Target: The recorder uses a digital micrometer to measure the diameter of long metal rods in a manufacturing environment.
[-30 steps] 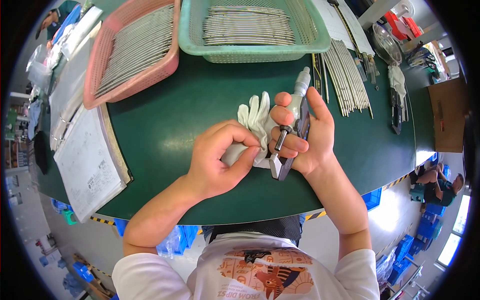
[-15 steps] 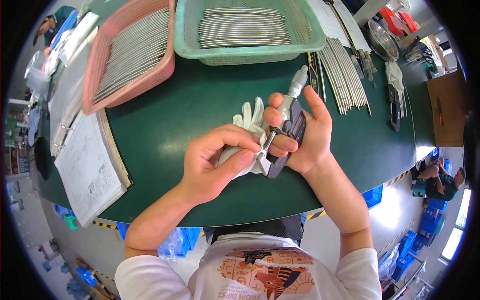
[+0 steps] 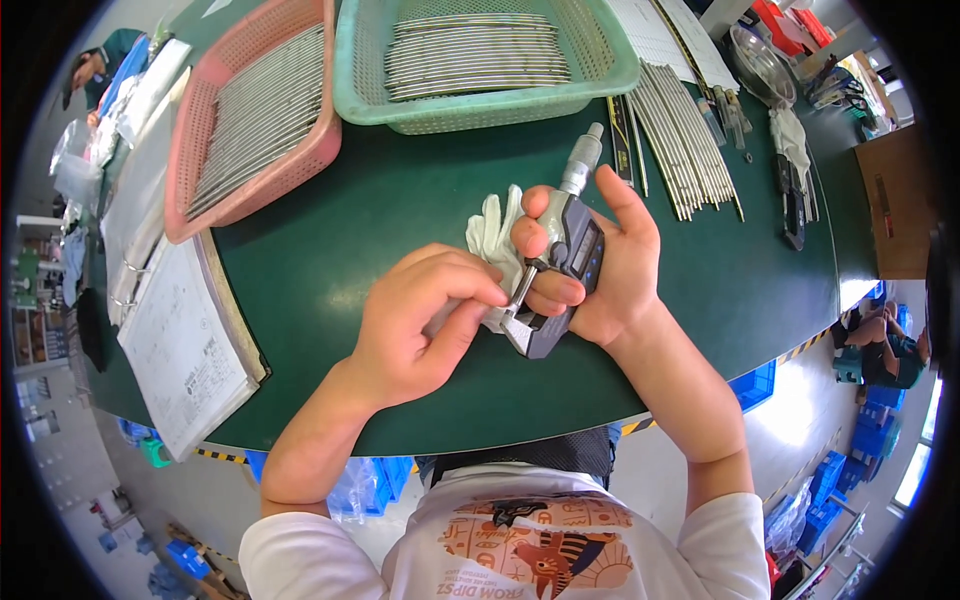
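Note:
My right hand (image 3: pixel 625 265) is closed around a digital micrometer (image 3: pixel 582 255), its fingers through and about the frame. The silver thimble points away from me, and the small display and buttons face up toward the right. Beside the micrometer's measuring gap, my left hand (image 3: pixel 415 315) has thumb and forefinger drawn together in a pinch; whatever is between them is too small or hidden to name. Under and behind both hands lies a white glove (image 3: pixel 490 235) on the green table, partly covered by my fingers.
A pink basket (image 3: pixel 325 150) and a green basket (image 3: pixel 480 112) hold many thin metal rods. More rods (image 3: pixel 690 150) lie at the right, near a utility knife (image 3: pixel 792 210). An open ring binder (image 3: pixel 190 350) with printed sheets is at left. A person (image 3: pixel 890 345) sits far right.
My left thumb has drawn back a little from the micrometer's gap. The micrometer stays in my right hand, and the whole view has shifted slightly.

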The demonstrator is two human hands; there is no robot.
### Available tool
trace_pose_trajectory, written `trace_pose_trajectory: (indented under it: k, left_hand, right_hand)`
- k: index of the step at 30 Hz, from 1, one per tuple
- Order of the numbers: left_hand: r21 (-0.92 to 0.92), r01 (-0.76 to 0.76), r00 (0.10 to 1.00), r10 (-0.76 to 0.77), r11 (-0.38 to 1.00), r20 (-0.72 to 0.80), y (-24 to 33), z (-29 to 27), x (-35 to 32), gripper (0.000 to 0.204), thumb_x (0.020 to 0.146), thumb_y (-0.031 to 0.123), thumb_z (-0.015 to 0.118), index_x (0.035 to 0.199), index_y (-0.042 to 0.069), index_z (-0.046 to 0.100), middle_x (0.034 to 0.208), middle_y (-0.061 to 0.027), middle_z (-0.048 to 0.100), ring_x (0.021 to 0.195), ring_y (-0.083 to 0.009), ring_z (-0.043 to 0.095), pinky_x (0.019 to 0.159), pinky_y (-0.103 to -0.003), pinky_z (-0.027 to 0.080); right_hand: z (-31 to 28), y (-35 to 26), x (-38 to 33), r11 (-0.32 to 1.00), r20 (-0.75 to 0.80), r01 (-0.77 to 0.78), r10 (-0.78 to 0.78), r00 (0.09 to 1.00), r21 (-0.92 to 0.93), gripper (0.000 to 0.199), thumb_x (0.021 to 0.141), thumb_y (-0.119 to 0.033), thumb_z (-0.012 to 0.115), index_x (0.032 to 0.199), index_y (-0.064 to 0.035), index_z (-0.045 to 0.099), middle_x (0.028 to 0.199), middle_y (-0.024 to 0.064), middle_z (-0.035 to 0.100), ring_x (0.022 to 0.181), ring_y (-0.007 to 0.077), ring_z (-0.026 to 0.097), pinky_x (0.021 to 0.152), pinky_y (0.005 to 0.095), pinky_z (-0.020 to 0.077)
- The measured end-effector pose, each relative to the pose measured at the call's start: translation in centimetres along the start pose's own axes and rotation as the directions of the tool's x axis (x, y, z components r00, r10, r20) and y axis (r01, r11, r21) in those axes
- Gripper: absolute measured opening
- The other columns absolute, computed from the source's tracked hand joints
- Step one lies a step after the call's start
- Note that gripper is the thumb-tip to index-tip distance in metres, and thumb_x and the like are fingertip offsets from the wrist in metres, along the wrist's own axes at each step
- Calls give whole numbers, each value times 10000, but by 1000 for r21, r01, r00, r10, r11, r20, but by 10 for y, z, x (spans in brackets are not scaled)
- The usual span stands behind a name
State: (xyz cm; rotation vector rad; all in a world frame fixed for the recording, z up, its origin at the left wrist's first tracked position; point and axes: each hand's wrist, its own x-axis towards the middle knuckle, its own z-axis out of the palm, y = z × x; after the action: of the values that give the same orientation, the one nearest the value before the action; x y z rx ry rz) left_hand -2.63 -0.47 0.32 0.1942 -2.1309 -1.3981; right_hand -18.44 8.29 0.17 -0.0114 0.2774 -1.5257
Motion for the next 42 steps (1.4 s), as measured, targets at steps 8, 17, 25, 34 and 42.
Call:
trace_pose_trajectory:
  k: [8, 17, 25, 34, 42]
  left_hand:
    - [155, -219, 976, 219, 963, 16, 1, -4, 5, 178, 646, -36, 629, 759, 59, 531, 725, -51, 584, 668, -207, 568, 575, -293, 412]
    - [76, -180, 978, 187, 981, -94, -2, 6, 0, 162, 681, -28, 612, 779, 45, 505, 738, -79, 567, 623, -201, 546, 554, -265, 413]
    - [-165, 34, 996, -46, 986, -71, 1, 8, -7, 89, 762, 1, 557, 830, 22, 504, 767, -67, 559, 651, -126, 524, 570, -225, 399]
    - [-454, 274, 960, -270, 848, 75, 2, 0, -6, 103, 780, 19, 570, 873, -8, 537, 838, -51, 569, 719, -77, 514, 625, -203, 410]
    - [-555, 412, 905, -394, 722, 160, 3, -2, -4, 84, 754, -7, 601, 829, -21, 565, 812, -64, 587, 720, -81, 543, 637, -202, 436]
  right_hand:
    - [1, 0, 0, 1000, -31, -23, 22, 999, -21, 540, 803, -523, 305, 895, -21, 482, 746, 154, 564, 384, 201, 436, 398, 297, 381]
    - [4, 2, 1, 993, -96, -42, 32, 995, -109, 541, 824, -505, 262, 885, -11, 473, 732, 158, 558, 382, 188, 437, 380, 281, 382]
    - [7, 3, 1, 983, -130, 15, -39, 991, -182, 588, 808, -566, 271, 830, -21, 488, 678, 137, 561, 359, 175, 421, 379, 274, 378]
    - [12, 3, 0, 982, -150, 50, -78, 986, -183, 654, 804, -600, 205, 823, -14, 495, 681, 141, 559, 358, 174, 398, 369, 268, 363]
    - [8, 5, -1, 995, -72, 28, -35, 997, -99, 625, 811, -579, 219, 831, -17, 492, 700, 139, 560, 355, 173, 393, 367, 266, 358]
